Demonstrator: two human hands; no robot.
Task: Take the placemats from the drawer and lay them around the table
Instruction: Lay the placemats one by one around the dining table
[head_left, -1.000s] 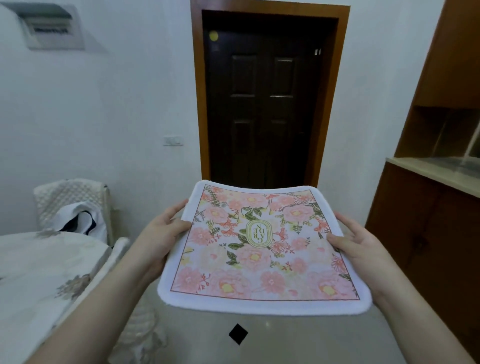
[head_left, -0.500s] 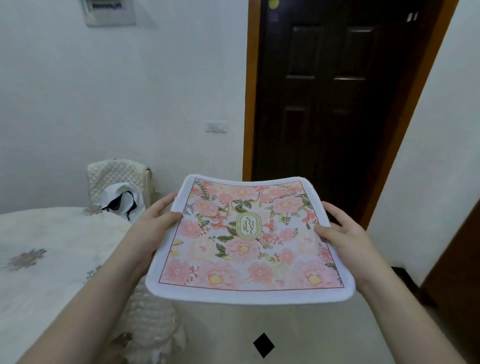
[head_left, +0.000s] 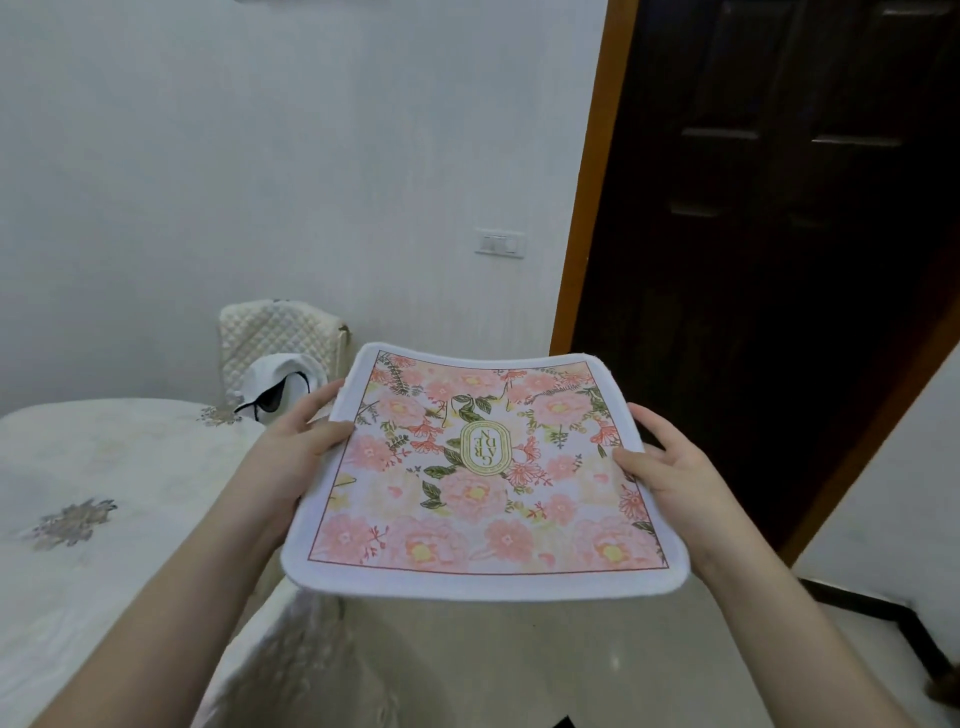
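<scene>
A square placemat (head_left: 483, 493) with pink flowers, a white border and a gold oval emblem hangs flat in the air in front of me. My left hand (head_left: 296, 441) grips its left edge, thumb on top and fingers underneath. My right hand (head_left: 665, 467) grips the right edge the same way. The round table (head_left: 104, 493), covered in a white embroidered cloth, lies to the left, its edge just below the mat's left side. Whether more mats lie under the top one is hidden.
A chair (head_left: 275, 332) with a quilted cream cover and a white bag on it stands behind the table against the wall. A dark wooden door (head_left: 779, 234) in an orange frame fills the right. Pale floor (head_left: 571, 665) shows below the mat.
The view has swung left: the cabinet on the right has left the frame and the table now fills more of the left. Both hands keep the same hold on the placemat.
</scene>
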